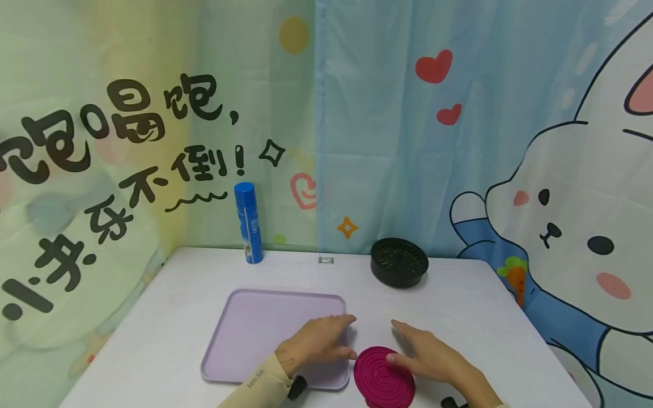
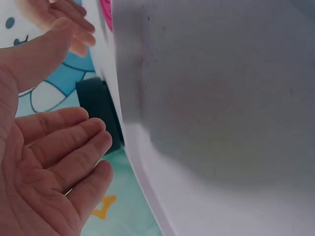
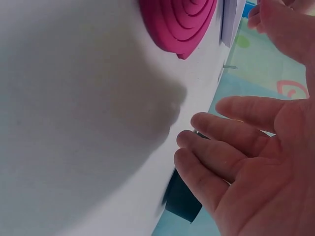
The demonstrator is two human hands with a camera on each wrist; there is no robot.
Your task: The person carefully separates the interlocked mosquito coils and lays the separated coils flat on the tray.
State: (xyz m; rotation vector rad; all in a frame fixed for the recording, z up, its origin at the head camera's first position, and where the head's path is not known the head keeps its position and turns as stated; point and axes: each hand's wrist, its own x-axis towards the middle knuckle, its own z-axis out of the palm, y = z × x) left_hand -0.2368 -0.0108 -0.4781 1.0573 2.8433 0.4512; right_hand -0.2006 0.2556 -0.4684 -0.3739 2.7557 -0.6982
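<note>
A round magenta mat with a spiral pattern (image 1: 384, 378) lies on the white table between my two hands; part of it also shows in the right wrist view. My left hand (image 1: 321, 343) hovers over the right side of a flat lilac tray (image 1: 265, 334), fingers straight and nothing held. On the other side, my right hand (image 1: 428, 354) is held out with its fingers extended, its thumb overlapping the mat's upper right in the head view. Both wrist views show palms with nothing in them, the left palm (image 2: 49, 157) and the right palm (image 3: 266, 162).
Toward the back right of the white table (image 1: 306, 276) stands a round black container with a slotted top (image 1: 399, 263). A blue cylindrical can (image 1: 248, 224) stands upright at the back left edge. Printed curtains (image 1: 377, 130) hang behind the table.
</note>
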